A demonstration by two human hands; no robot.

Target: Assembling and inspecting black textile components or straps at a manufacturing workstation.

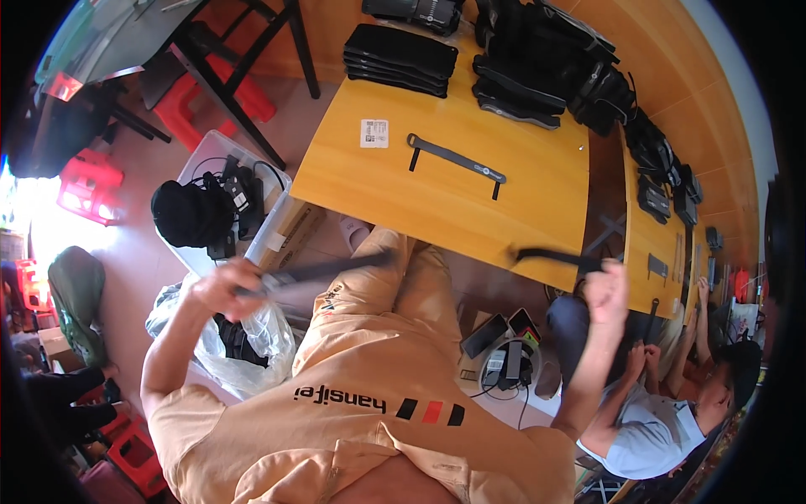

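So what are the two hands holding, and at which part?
Each hand grips a long black flat strap at its near end: the left hand one strap, the right hand another.

1. The bench (470, 210) middle is open; only a flat strap (457, 160) and a label (374, 133) lie there.
2. Stacked black gear (537, 71) blocks its far edge.
3. The bin (220, 197) and bag (243, 344) crowd the left.
4. A seated person (663, 412) closes off the right.

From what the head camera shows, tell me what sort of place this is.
Probably a small assembly workshop: stacks of black strap parts on a long wooden workbench, and a parts bin on the floor.
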